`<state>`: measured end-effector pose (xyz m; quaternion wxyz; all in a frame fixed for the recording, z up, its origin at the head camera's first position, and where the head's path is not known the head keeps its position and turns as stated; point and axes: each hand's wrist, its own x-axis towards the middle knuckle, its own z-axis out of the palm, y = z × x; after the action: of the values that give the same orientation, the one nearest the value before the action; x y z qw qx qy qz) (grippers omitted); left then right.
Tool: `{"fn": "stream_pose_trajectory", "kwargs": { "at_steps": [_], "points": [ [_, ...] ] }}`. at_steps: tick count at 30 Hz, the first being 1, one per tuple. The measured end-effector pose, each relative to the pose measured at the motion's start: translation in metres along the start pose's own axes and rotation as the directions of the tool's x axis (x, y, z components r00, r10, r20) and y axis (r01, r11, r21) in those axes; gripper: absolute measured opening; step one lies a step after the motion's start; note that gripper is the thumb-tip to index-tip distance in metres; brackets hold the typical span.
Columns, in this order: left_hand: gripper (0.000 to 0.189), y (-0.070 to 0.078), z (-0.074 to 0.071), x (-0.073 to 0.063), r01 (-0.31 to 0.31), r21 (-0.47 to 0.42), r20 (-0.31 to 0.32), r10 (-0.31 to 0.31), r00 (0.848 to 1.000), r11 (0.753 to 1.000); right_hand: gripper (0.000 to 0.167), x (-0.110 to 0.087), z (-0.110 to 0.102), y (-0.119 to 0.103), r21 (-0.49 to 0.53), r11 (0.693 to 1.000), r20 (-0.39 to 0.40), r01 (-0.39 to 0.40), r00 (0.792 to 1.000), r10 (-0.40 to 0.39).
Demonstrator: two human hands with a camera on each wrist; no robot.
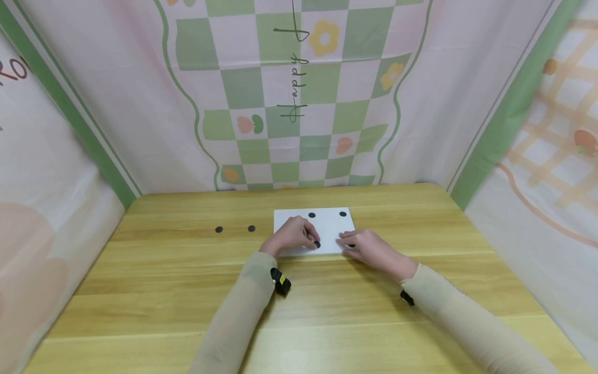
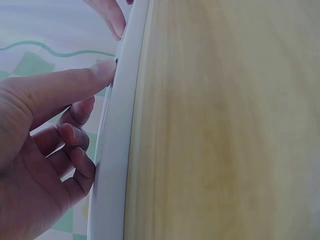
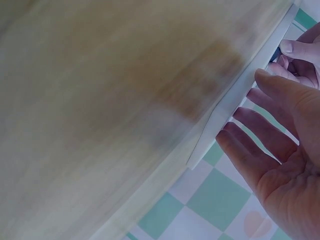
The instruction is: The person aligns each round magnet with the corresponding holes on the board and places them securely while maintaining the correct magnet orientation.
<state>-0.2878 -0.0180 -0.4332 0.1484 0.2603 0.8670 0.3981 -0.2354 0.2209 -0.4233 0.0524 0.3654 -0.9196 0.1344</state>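
Note:
A white rectangular board (image 1: 329, 228) lies on the table. My left hand (image 1: 293, 234) is over its left part, fingers curled, pinching a small black disc (image 1: 317, 244) at the board's near edge. The same disc (image 3: 275, 54) shows dark under the left thumb in the right wrist view. At the board's right edge rests my right hand (image 1: 371, 246), its fingers fairly straight and touching the board. Another black disc (image 1: 352, 245) is partly hidden under that hand. Two more discs sit along the far edge, one black disc (image 1: 312, 215) in the middle and one black disc (image 1: 343, 214) at the corner.
Left of the board, two loose discs lie on the wooden table (image 1: 187, 291): a farther-left dark disc (image 1: 219, 229) and a nearer dark disc (image 1: 251, 228). A checked green and white curtain (image 1: 299, 104) hangs behind the table's back edge, with more cloth at both sides.

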Motion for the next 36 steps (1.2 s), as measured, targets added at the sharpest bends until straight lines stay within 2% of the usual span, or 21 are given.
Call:
{"fn": "stream_pose_trajectory", "kwargs": {
  "at_steps": [15,22,27,32,36],
  "points": [
    [0.012,0.002,0.0,-0.001,-0.006,0.005,0.004,0.006,1.0,1.0,0.028,0.0,0.0,0.0,-0.001,1.0,-0.003,0.006,1.0,-0.006],
    [0.01,0.003,-0.002,-0.004,-0.008,0.034,0.001,0.008,1.0,0.999,0.028,0.0,0.001,0.001,-0.004,1.0,-0.004,0.009,1.0,-0.009],
    [0.011,-0.003,-0.005,-0.006,-0.003,0.034,-0.047,0.005,0.999,0.999,0.028,0.0,0.002,0.002,-0.005,1.0,-0.001,0.002,1.0,-0.002],
    [0.007,-0.01,-0.011,-0.009,-0.018,0.076,-0.112,0.026,0.993,0.997,0.029,0.0,0.002,0.002,0.005,1.0,0.008,-0.017,1.0,0.017],
    [0.007,-0.013,-0.017,-0.014,0.002,0.076,-0.145,0.009,0.989,0.997,0.029,0.0,0.003,0.002,0.014,0.999,0.016,-0.03,0.999,0.03]
  ]
}}
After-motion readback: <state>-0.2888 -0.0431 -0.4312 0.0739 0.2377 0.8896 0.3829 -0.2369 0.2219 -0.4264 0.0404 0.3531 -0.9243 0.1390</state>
